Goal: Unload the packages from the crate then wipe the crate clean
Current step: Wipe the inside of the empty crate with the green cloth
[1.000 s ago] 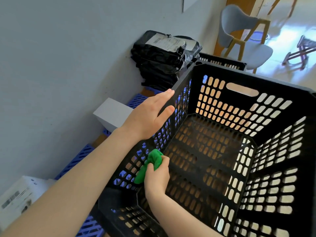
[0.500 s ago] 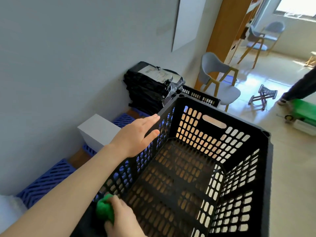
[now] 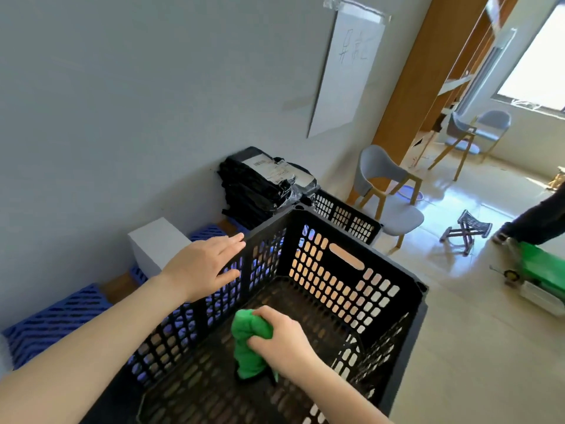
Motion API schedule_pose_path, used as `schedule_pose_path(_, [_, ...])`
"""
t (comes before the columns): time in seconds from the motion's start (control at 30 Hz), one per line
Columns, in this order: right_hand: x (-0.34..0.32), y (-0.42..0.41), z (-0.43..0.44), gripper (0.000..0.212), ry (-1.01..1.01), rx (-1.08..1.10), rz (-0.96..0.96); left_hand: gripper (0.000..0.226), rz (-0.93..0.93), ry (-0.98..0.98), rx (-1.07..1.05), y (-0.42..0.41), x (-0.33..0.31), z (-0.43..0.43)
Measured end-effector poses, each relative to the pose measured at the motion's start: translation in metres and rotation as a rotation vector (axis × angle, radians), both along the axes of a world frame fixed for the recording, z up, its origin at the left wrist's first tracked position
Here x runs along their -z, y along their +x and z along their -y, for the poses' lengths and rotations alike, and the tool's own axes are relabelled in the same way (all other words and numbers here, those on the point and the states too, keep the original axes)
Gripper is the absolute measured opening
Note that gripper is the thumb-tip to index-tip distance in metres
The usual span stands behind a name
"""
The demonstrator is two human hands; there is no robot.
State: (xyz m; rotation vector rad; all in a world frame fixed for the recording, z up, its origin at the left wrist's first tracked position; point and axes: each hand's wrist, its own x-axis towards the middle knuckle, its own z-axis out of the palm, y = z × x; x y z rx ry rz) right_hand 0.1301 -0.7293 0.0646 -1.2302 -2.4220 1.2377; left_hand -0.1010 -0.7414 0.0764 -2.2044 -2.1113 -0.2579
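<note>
As crate (image 3: 292,237) sits unloaded, wiping is the step.
Left hand (image 3: 208,264), fingers straight, steadies its wall; right hand (image 3: 278,341) balls green cloth (image 3: 248,344) tight for scrubbing.

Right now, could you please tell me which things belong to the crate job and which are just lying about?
Job: black crate; green cloth, gripped by the right hand; left hand at its rim; stacked black packages.
Lying about: grey chair; folding stool; second crate.

Bare left hand (image 3: 204,267); right hand (image 3: 282,342) apparently bare.
</note>
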Motion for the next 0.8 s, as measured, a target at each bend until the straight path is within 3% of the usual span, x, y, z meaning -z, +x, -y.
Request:
schedule_pose_path(0.17, [-0.035, 0.063, -0.059, 0.03, 0.157, 0.086, -0.052, 0.074, 0.01, 0.009, -0.164, 0.028, 0.001, 0.002])
schedule_pose_path(0.33, [-0.051, 0.086, -0.115, 0.035, 0.43, 0.092, -0.001, 0.066, -0.044, 0.079, -0.247, 0.05, 0.012, -0.007])
schedule_pose_path(0.57, [-0.051, 0.054, -0.166, 0.034, 0.934, 0.033, 0.013, 0.06, -0.107, 0.247, -0.203, 0.049, 0.034, -0.009])
schedule_pose_path(0.8, [-0.022, 0.002, -0.198, 0.051, 1.271, -0.152, 0.258, 0.056, -0.017, 0.371, -0.193, 0.054, 0.039, -0.016])
